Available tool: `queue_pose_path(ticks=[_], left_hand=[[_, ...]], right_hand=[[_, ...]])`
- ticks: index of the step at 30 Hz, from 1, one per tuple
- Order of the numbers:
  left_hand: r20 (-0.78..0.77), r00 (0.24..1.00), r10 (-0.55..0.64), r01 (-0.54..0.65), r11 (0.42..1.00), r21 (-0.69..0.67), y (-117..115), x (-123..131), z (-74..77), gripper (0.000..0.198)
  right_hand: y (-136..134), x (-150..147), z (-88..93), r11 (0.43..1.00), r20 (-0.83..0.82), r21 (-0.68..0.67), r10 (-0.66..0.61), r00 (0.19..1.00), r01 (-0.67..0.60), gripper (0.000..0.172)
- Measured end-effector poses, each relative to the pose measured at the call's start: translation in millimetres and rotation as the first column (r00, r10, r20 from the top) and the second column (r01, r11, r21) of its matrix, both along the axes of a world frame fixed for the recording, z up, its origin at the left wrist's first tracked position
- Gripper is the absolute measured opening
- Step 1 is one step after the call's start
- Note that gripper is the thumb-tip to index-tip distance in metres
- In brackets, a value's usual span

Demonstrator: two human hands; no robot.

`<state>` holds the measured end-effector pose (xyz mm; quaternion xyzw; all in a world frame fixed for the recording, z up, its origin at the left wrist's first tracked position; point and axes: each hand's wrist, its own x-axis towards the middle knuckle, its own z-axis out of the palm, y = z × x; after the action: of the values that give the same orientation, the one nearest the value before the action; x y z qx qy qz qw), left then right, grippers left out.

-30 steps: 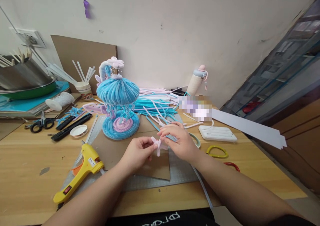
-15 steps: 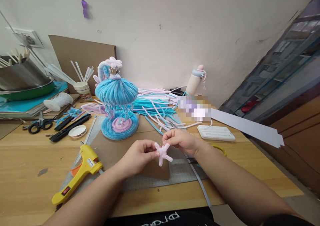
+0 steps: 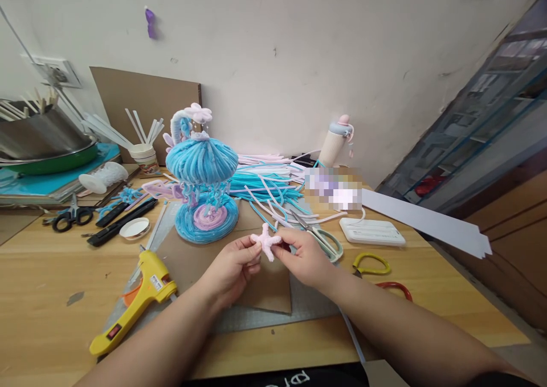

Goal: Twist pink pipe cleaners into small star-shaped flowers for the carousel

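A small pink fuzzy star shape, which looks like bent pipe cleaner, is held up between my two hands over the brown cardboard sheet. My left hand pinches its left arm between thumb and fingers. On the other side, my right hand grips the right and lower arms with closed fingers. Behind them stands a blue and pink pipe-cleaner jellyfish on a round coiled base. Pale green-handled scissors lie just beyond my right hand.
A yellow hot glue gun lies left of the cardboard. Blue and pink pipe cleaners are piled behind. A tool with yellow and red handles rests by my right forearm, near a white power bank. Black scissors lie far left.
The pink star has turned and risen slightly. My right hand has lowered from above the star to grip its right side, uncovering the green-handled scissors and the red handle.
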<state>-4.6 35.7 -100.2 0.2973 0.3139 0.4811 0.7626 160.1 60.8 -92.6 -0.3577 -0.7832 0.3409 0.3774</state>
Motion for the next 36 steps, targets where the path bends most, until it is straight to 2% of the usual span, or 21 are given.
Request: queue_pose_path(ticks=[2,6,10,13,20,24,26,28,33,36], left_hand=[[-0.011,1.000,0.015,-0.015,1.000,0.003,-0.5,1.0,2.5,0.016],[-0.109,0.993,0.054,-0.049,0.997,0.054,-2.4,1.8,8.7,0.019],[-0.159,0.987,0.033,-0.018,0.996,0.092,-2.0,-0.2,11.1,0.020],[-0.171,0.983,0.072,-0.051,0.991,0.126,-1.6,-1.1,10.2,0.020],[-0.207,0.965,0.164,-0.128,0.976,0.179,-1.1,3.8,5.7,0.019],[-0.281,0.911,0.303,-0.229,0.936,0.268,-1.3,7.4,2.0,0.024],[-0.291,0.894,0.340,-0.260,0.924,0.280,-1.7,8.3,0.6,0.025],[-0.260,0.915,0.308,-0.250,0.940,0.234,-2.0,8.2,0.0,0.023],[-0.109,0.980,0.165,-0.164,0.986,0.012,-0.9,5.3,-0.3,0.016],[-0.058,0.995,0.085,-0.089,0.993,-0.073,-0.2,3.5,-0.5,0.012]], right_hand=[[-0.3,-1.4,-4.2,1.000,-0.032,-0.019,-0.013,0.999,0.013,0.015],[-0.8,-3.1,-8.5,0.982,-0.161,-0.188,-0.020,0.987,-0.011,0.017],[-0.7,-4.2,-7.0,0.932,-0.296,-0.350,-0.014,0.955,-0.095,0.021],[-0.3,-5.4,-7.2,0.881,-0.372,-0.447,-0.028,0.928,-0.152,0.022],[-3.8,-12.3,-8.9,0.843,-0.480,-0.507,-0.102,0.871,-0.180,0.022],[-5.0,-14.9,-7.5,0.805,-0.504,-0.580,-0.237,0.831,-0.122,0.020],[-4.2,-15.0,-7.8,0.805,-0.505,-0.583,-0.253,0.825,-0.110,0.021],[-2.6,-14.6,-9.1,0.825,-0.493,-0.556,-0.232,0.838,-0.099,0.022],[1.7,-14.1,-14.3,0.878,-0.472,-0.472,-0.182,0.862,-0.073,0.019],[3.1,-14.6,-15.5,0.857,-0.485,-0.507,-0.195,0.852,-0.092,0.018]])
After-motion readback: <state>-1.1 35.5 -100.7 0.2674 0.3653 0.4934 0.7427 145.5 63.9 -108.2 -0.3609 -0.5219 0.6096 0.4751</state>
